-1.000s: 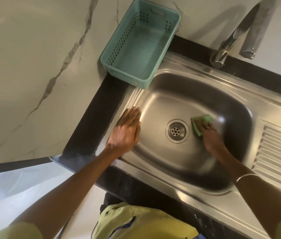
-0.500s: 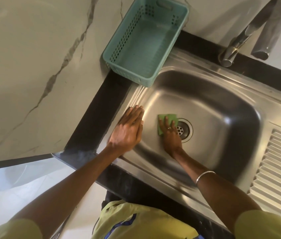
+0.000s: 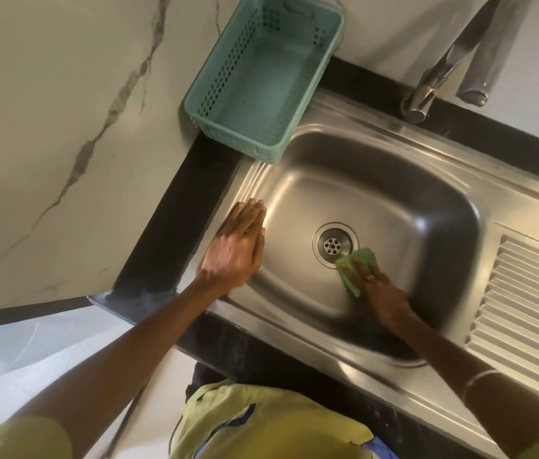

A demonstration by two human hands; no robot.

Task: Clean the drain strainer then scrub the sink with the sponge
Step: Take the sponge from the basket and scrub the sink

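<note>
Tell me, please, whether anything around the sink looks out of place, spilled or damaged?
Only one small thing: the teal basket sits askew, its near corner jutting over the sink rim. No spill or damage shows. The drain strainer sits in place, the right hand presses the sponge beside it, and the left hand rests flat on the rim.

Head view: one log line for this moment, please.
phase: scrubbing sink | right hand: presses sponge beside drain strainer | left hand: flat on rim
</note>
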